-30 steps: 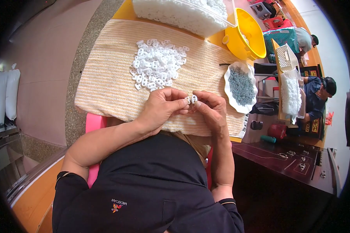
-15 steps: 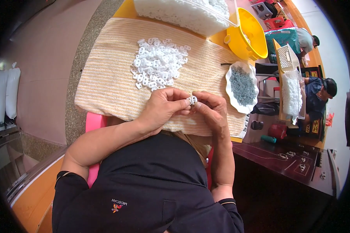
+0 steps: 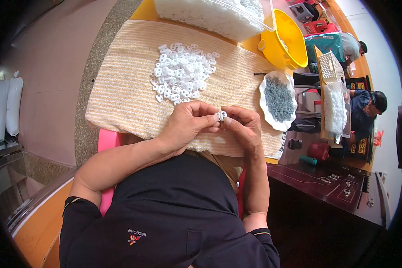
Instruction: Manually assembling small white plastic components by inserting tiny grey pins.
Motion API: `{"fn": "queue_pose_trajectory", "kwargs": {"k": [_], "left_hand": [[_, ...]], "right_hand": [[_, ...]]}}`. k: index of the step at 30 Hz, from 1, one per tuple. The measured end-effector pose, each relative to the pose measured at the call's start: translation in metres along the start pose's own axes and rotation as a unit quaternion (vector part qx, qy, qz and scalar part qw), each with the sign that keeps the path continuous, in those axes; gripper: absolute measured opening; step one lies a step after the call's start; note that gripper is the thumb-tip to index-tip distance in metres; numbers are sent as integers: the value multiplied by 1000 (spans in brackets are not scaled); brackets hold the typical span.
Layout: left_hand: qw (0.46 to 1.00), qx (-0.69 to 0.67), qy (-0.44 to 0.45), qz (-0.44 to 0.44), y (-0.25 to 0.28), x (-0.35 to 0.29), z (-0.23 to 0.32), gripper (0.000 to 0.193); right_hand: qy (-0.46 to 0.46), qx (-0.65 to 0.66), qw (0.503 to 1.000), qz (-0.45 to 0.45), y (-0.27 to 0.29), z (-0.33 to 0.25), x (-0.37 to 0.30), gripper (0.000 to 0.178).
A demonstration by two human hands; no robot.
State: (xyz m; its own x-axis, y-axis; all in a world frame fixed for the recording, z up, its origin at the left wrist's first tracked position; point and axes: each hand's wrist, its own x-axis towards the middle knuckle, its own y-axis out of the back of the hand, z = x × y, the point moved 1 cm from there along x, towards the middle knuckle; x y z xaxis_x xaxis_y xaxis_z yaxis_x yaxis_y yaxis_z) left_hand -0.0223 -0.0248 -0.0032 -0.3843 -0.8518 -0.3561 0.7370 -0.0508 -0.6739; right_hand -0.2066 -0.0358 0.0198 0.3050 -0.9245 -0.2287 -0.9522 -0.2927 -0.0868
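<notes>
1. Over the near part of the striped towel (image 3: 129,80), the left hand (image 3: 187,118) and right hand (image 3: 243,125) meet at a small white piece (image 3: 223,115) with holes in it.
2. Each hand pinches with thumb and forefinger, the tips almost touching. The left hand's other fingers look curled beneath; how the right hand's are set I cannot tell. Whether the tips share one piece or press two together is too small to see.
3. A steady left pinch with fine adjustment from the right would probably serve best, since so small a part could twist or spring away under uneven pressure.
4. Gripping by the rim should leave the holes in sight, so that any misalignment shows early.
5. Working low over the cloth seems wise: its soft nap would likely catch a dropped part.
6. Elbows need room. The pile of white pieces (image 3: 183,71) lies on the far left side of the hands, and the scalloped dish (image 3: 264,103) of grey parts (image 3: 278,100) stands near the right hand, where a careless wrist might knock it.
</notes>
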Motion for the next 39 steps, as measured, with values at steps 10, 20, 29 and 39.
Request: {"fn": "queue_pose_trajectory", "kwargs": {"k": [10, 20, 29, 39], "left_hand": [[1000, -9, 0, -2, -1, 0, 0, 13], [1000, -13, 8, -4, -1, 0, 0, 14], [1000, -17, 18, -6, -3, -2, 3, 15], [999, -29, 22, -13, -4, -3, 4, 16]], "right_hand": [[-2, 7, 1000, -1, 1, 1, 0, 28], [-11, 24, 1000, -8, 2, 2, 0, 28], [-5, 29, 999, -18, 0, 3, -1, 28], [3, 36, 999, -27, 4, 7, -1, 28]]}}
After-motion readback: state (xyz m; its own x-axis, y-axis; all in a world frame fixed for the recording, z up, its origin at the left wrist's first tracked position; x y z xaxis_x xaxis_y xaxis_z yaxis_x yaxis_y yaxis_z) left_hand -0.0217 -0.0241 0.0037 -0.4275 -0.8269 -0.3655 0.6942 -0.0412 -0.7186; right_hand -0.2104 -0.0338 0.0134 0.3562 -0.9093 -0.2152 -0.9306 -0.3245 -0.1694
